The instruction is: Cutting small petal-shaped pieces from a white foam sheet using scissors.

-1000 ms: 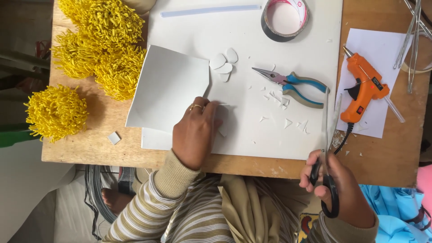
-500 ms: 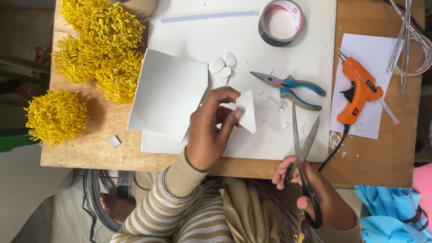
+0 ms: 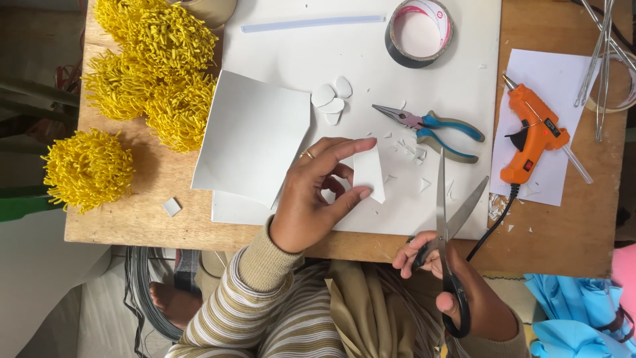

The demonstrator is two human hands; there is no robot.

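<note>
My left hand (image 3: 315, 195), with a ring on one finger, pinches a small white foam piece (image 3: 368, 174) between thumb and fingers above a large white sheet (image 3: 371, 86). My right hand (image 3: 450, 275) grips black-handled scissors (image 3: 447, 222) at the table's near edge; their blades stand apart, pointing away from me, just right of the foam piece. A white square sheet (image 3: 255, 136) lies tilted to the left of my left hand. Small white petal cut-outs (image 3: 331, 99) and white scraps (image 3: 411, 149) lie on the large sheet.
Blue-handled pliers (image 3: 430, 126) lie beyond the scissors. An orange glue gun (image 3: 530, 132) rests on white paper at right, with metal wires (image 3: 603, 59) further back. A tape roll (image 3: 419, 32) and a glue stick (image 3: 311, 24) sit at the back. Yellow pom-pom flowers (image 3: 146, 73) crowd the table's left.
My left hand lifted a small white foam piece off the sheet and raised it. My right hand brought the scissors up from the table edge and spread their blades.
</note>
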